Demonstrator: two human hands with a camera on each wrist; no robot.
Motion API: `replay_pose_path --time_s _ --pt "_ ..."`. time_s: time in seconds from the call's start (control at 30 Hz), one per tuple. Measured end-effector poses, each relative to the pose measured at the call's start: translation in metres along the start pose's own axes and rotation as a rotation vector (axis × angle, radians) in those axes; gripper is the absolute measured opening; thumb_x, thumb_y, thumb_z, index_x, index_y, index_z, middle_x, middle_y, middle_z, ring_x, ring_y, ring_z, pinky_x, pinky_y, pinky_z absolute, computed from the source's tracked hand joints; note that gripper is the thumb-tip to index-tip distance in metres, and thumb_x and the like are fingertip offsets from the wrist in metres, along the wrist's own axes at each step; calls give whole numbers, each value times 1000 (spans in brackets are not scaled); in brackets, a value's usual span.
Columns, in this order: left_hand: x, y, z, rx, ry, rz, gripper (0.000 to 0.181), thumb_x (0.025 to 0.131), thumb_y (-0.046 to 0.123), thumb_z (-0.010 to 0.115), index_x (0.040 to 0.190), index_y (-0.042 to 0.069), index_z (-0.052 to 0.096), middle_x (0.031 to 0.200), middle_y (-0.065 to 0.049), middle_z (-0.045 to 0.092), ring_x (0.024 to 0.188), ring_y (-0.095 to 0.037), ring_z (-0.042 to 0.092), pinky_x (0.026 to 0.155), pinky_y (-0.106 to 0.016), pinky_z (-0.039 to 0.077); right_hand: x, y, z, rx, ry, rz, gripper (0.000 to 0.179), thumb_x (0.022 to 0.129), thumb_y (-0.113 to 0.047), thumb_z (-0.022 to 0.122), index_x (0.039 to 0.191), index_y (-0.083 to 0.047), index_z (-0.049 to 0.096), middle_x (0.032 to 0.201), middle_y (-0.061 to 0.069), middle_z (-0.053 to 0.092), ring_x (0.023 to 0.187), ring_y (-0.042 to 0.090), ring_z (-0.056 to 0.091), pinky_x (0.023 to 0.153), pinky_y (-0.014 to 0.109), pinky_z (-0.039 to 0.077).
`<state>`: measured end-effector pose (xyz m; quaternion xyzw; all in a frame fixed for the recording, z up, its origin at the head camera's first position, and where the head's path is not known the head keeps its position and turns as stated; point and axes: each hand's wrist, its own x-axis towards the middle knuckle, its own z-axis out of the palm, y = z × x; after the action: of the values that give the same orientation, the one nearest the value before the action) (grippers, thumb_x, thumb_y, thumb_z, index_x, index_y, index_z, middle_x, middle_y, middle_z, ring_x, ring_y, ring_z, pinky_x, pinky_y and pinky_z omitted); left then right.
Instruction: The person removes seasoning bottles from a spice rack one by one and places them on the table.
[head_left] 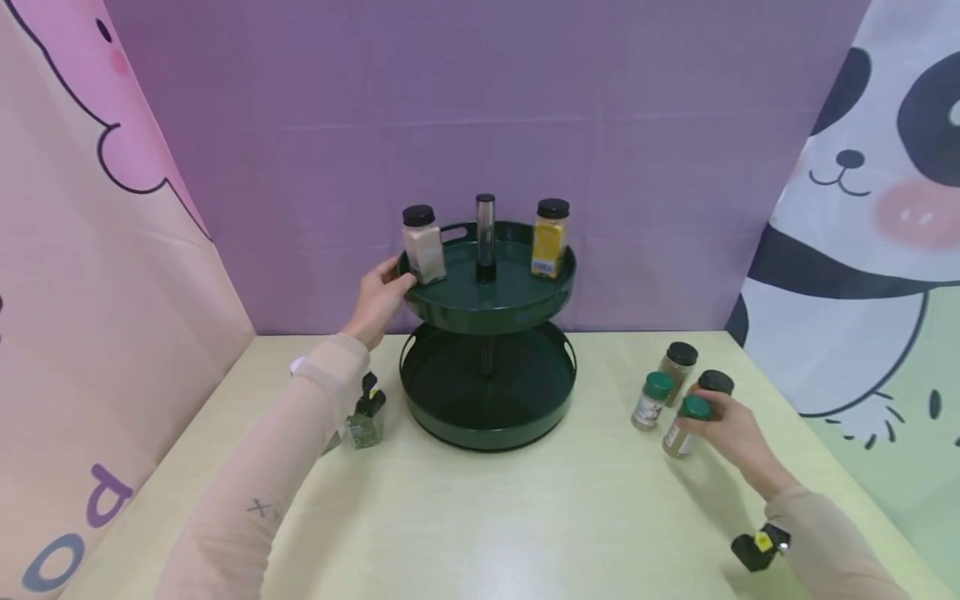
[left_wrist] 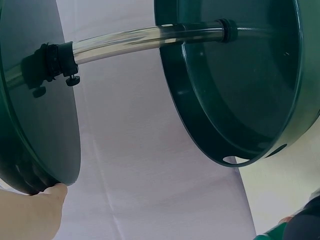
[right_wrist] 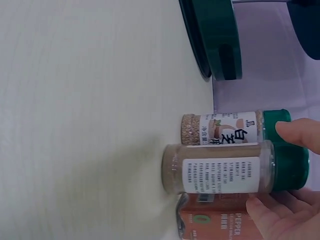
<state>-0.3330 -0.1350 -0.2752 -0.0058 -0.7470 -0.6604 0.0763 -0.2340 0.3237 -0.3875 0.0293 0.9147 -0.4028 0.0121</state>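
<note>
My left hand [head_left: 378, 300] grips the rim of the upper tray [head_left: 487, 321] of a dark green two-tier rack, thumb beside a black-capped jar [head_left: 425, 252] of pale powder. Another black-capped jar [head_left: 550, 242], with yellow contents, stands on the same tray at right. At the table's right side my right hand [head_left: 731, 429] pinches a green-capped spice jar [right_wrist: 220, 169], thumb and fingers at its cap end. Close by stand a second green-capped jar [head_left: 649, 404] with a white label, a black-capped jar [head_left: 677, 371], and a red-labelled pepper jar [right_wrist: 217, 217] partly hidden by the hand.
The lower tray [head_left: 487, 433] rests on the pale table [head_left: 480, 517], joined to the upper one by a metal post [left_wrist: 120, 45]. Left of it, a jar of green herbs [head_left: 365, 429] stands partly behind the left forearm. A purple backdrop [head_left: 480, 100] closes off the rear.
</note>
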Motion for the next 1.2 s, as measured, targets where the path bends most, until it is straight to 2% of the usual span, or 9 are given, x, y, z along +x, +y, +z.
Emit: replay_pose_path --time_s 0.27,0.5,0.63,0.87,1.03,1.2 --pt "-2 1 0 -3 -5 7 60 90 11 47 144 3 22 144 -15 35 131 -21 36 111 -33 28 -2 -11 -7 -16 -15 -30 76 85 -34 63 138 8 27 137 32 36 121 47 39 96 57 38" --pt "-4 3 -1 11 -11 9 61 89 11 47 145 4 23 144 -14 36 130 -21 36 110 -34 30 2 -38 -22 -23 -16 -75 77 88 -37 58 138 10 23 138 34 32 125 48 34 99 57 36" --pt "-3 3 -1 13 1 16 60 89 10 48 144 2 25 142 -16 39 129 -21 38 108 -34 32 5 -60 -34 -35 -15 -98 81 88 -41 57 141 8 19 142 33 27 128 50 28 100 59 32" --pt "-3 3 -1 8 -1 23 60 89 10 48 143 2 26 142 -16 38 130 -21 38 108 -34 32 18 -109 -50 -44 43 -194 81 87 -40 59 142 5 21 142 29 31 128 47 31 103 57 30" --pt "-3 1 -1 7 1 28 59 88 10 49 143 3 27 142 -15 39 129 -21 39 108 -34 32 31 -146 -52 -10 48 -206 81 85 -38 61 143 1 20 144 23 32 130 41 33 105 53 31" --pt "-3 1 -1 -1 4 37 57 88 10 50 142 3 31 139 -15 43 126 -21 42 106 -34 34 46 -175 -49 27 22 -191 86 82 -42 65 145 -5 20 147 16 31 133 34 32 108 51 28"
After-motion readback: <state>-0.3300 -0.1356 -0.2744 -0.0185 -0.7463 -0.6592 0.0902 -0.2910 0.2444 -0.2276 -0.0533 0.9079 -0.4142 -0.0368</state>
